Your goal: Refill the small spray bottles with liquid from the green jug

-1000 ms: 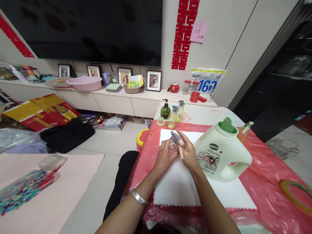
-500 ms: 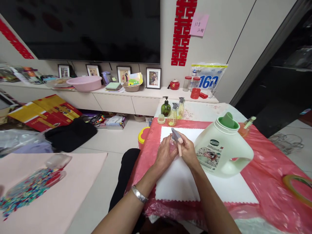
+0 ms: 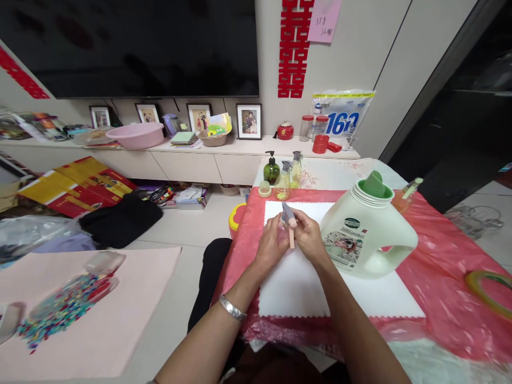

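Observation:
Over a white mat (image 3: 304, 288) on the red plastic table cover, both my hands meet around a small clear spray bottle (image 3: 285, 230). My left hand (image 3: 271, 246) wraps the bottle's body. My right hand (image 3: 309, 237) is closed on its grey and pink trigger spray head (image 3: 288, 216), whose pink trigger hangs down between my fingers. A big white detergent jug (image 3: 366, 234) with a green cap stands just right of my right hand.
Three small pump and spray bottles (image 3: 284, 178) and a little lid stand at the table's far edge. An orange spray bottle (image 3: 402, 198) sits behind the jug. A tape roll (image 3: 486, 290) lies at the right. A pink-covered table (image 3: 100, 314) with coloured beads is at left.
The camera has tilted a little, so the scene sits higher in the frame. My hands stay on the small bottle, and the spray head has turned slightly more upright.

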`<state>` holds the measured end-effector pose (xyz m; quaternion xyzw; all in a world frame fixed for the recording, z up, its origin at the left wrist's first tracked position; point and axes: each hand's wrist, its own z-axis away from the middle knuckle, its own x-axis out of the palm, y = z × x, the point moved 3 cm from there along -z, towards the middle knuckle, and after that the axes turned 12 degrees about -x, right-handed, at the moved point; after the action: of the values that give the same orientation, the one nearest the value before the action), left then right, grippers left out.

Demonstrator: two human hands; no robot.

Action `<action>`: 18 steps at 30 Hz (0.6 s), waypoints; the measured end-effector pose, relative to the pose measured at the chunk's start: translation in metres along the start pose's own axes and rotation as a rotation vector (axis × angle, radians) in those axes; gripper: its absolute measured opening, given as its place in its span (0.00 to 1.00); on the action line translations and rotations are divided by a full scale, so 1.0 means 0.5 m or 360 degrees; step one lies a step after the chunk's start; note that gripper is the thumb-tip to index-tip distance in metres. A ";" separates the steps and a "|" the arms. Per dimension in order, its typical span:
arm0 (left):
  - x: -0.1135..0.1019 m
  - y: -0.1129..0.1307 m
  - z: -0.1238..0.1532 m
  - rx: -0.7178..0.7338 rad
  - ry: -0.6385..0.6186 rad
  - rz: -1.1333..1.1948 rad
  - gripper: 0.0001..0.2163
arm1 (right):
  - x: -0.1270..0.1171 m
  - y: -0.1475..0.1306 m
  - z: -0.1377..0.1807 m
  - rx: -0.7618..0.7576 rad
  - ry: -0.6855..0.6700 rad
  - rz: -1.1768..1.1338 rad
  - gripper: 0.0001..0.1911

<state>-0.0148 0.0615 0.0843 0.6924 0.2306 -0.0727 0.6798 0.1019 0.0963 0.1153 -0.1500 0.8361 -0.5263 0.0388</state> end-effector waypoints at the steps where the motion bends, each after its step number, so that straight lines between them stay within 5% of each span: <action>1: -0.001 0.001 -0.001 -0.0003 -0.0001 -0.0003 0.23 | -0.001 -0.001 0.000 -0.0006 -0.0008 0.0013 0.18; 8: -0.021 0.015 0.003 -0.0053 -0.0144 0.0042 0.26 | -0.004 0.000 0.006 0.0006 0.0044 0.0078 0.17; 18: -0.031 0.031 0.009 0.0117 -0.0020 0.0848 0.18 | 0.010 0.024 0.019 -0.0065 0.0181 0.0019 0.19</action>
<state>-0.0209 0.0542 0.1047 0.7524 0.0333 0.0962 0.6507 0.0969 0.0914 0.1007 -0.1155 0.8483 -0.5167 -0.0088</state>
